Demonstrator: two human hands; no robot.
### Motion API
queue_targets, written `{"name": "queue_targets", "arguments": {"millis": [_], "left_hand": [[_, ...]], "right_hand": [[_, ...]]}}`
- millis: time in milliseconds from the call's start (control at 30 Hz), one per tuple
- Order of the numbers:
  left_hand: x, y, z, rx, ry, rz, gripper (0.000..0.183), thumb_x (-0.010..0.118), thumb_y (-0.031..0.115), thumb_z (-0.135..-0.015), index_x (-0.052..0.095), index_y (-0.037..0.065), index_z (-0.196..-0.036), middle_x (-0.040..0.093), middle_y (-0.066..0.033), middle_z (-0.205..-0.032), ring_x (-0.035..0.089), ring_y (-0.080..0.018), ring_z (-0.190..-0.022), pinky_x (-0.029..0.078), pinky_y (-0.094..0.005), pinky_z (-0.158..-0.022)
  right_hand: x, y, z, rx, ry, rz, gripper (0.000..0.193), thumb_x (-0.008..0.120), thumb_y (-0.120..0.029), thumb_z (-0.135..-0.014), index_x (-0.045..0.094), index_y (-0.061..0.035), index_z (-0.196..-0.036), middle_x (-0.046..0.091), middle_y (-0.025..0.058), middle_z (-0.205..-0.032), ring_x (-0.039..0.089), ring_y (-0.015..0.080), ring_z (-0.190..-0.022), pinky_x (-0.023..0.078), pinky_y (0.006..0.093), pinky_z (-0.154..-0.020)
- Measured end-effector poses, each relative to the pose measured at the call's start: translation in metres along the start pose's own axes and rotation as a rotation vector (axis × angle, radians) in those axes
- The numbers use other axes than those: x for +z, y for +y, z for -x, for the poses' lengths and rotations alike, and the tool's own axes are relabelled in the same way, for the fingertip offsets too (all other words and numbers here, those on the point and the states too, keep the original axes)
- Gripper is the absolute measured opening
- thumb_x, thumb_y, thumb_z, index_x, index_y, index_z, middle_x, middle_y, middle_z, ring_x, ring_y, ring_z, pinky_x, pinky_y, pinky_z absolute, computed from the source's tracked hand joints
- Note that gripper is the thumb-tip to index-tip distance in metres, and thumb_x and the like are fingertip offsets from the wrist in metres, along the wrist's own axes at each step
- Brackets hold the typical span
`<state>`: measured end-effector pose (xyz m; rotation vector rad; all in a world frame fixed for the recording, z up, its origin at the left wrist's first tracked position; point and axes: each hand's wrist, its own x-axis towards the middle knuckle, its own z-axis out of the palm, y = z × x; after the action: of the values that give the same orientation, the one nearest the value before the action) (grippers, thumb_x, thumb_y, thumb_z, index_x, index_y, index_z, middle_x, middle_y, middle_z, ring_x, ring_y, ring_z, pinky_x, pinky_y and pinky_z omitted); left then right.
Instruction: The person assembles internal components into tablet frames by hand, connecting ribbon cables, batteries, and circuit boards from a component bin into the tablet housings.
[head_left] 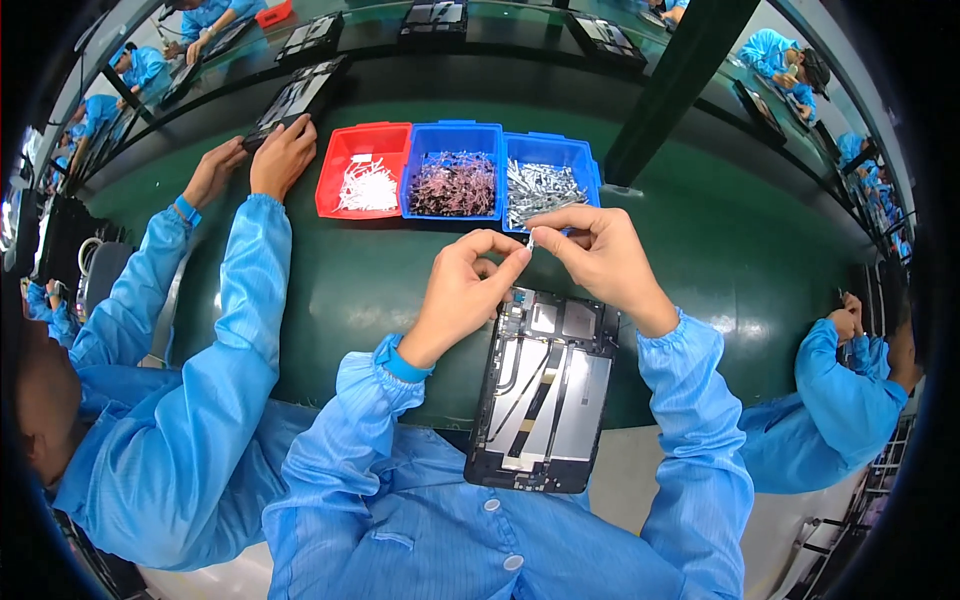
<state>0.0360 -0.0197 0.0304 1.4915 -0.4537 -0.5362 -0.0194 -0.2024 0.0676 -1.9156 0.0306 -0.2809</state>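
Above the top end of an opened tablet (583, 400), my two hands meet at a small whitish-silver strip (530, 241). My left hand (462, 288) is closed, pinching the strip from below between thumb and finger. From the right, my right hand (606, 258) closes thumb and forefinger on the strip's upper part. The tablet's inside faces up, with dark frame, silver plates and thin black cables; its lower end reaches over the table's near edge. Just beyond my fingers stands a blue bin (545, 150) of similar silver strips (548, 190).
Left of that bin stand another blue bin (453, 139) with pinkish-dark small parts and a red bin (383, 143) with white pieces. A dark post (672, 100) rises at the back right. A co-worker's hands (283, 155) hold another tablet (300, 98). Another person (840, 390) sits at right.
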Motion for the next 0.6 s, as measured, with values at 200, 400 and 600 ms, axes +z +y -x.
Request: {"name": "queue_targets", "arguments": {"millis": [200,400,600], "left_hand": [[-0.007,-0.018,0.003,-0.068,0.07,0.124,0.024,0.069,0.021,-0.096,0.067,-0.002,-0.104,0.064,-0.0025,-0.077,0.056,-0.0044,-0.056,0.041,-0.0193,-0.041],[-0.017,-0.012,0.022,-0.179,-0.191,0.451,0.028,0.057,0.028,-0.103,0.059,0.0,-0.1,0.054,-0.0006,-0.081,0.049,-0.005,-0.054,0.039,-0.0188,-0.04],[-0.022,-0.016,0.035,-0.3,-0.541,0.665,0.03,0.052,0.031,-0.106,0.057,0.001,-0.108,0.053,-0.0014,-0.089,0.052,-0.0061,-0.062,0.039,-0.0194,-0.04]], "right_hand": [[-0.01,0.01,-0.016,-0.001,0.244,0.231,0.019,0.068,-0.01,-0.092,0.073,0.0049,-0.102,0.074,0.0132,-0.083,0.067,0.0126,-0.064,0.051,0.0286,-0.056],[0.002,0.002,0.005,0.019,-0.014,0.021,0.02,0.065,-0.013,-0.096,0.073,0.0036,-0.105,0.072,0.0105,-0.089,0.064,0.0113,-0.054,0.047,0.0253,-0.048],[0.004,-0.015,0.027,0.327,-0.442,-0.592,0.029,0.066,-0.02,-0.099,0.063,0.0004,-0.119,0.07,0.0055,-0.086,0.046,0.002,-0.052,0.034,0.0171,-0.045]]}}
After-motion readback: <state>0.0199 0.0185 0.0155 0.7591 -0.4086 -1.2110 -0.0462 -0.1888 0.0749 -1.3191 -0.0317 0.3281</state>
